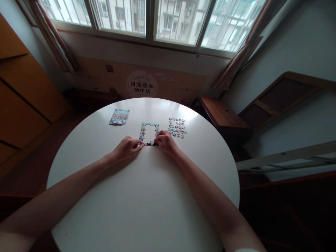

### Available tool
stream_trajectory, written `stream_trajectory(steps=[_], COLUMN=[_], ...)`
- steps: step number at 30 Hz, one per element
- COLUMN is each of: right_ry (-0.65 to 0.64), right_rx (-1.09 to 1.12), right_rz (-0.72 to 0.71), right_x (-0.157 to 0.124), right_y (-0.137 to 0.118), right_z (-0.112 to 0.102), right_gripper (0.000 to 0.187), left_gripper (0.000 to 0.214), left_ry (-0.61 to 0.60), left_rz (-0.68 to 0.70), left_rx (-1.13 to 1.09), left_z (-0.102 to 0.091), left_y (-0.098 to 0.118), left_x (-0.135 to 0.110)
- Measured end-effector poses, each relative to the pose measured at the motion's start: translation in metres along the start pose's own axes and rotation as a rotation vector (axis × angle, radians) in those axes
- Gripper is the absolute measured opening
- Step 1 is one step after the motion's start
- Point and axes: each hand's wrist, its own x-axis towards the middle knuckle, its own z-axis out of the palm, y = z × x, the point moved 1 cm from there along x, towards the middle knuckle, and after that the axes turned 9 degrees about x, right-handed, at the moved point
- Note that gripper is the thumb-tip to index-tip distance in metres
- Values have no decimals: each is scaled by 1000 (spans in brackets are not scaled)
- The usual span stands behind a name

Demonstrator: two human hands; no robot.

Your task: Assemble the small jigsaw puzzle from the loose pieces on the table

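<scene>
A small rectangular jigsaw frame (148,131), only its border assembled, lies on the round white table (147,196). My left hand (127,147) rests at the frame's near left corner, fingers curled and pinching toward the bottom edge. At the near right corner my right hand (165,140) has its fingers pressed together on the bottom edge pieces. Whether either hand holds a separate piece is too small to see. Several loose puzzle pieces (177,127) are laid out in rows just right of the frame.
A small colourful picture card (119,116) lies on the table's far left. Behind the table are a cardboard panel with printed characters (141,85), a window, a wooden bench (220,113) at right and orange cabinets (23,94) at left.
</scene>
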Motion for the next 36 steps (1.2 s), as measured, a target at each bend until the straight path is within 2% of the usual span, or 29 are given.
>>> stream_trajectory(steps=[7, 15, 36], right_ry=[-7, -12, -10], right_rx=[2, 9, 21], right_rz=[11, 19, 45], right_x=[1, 0, 1], right_y=[1, 2, 6], right_z=[0, 1, 2], right_gripper=[33, 33, 32], left_gripper=[26, 24, 26], left_ry=[6, 37, -3], left_rz=[5, -56, -65], left_rx=[-26, 5, 6], left_z=[1, 4, 0], left_y=[-1, -6, -1], left_x=[0, -1, 0])
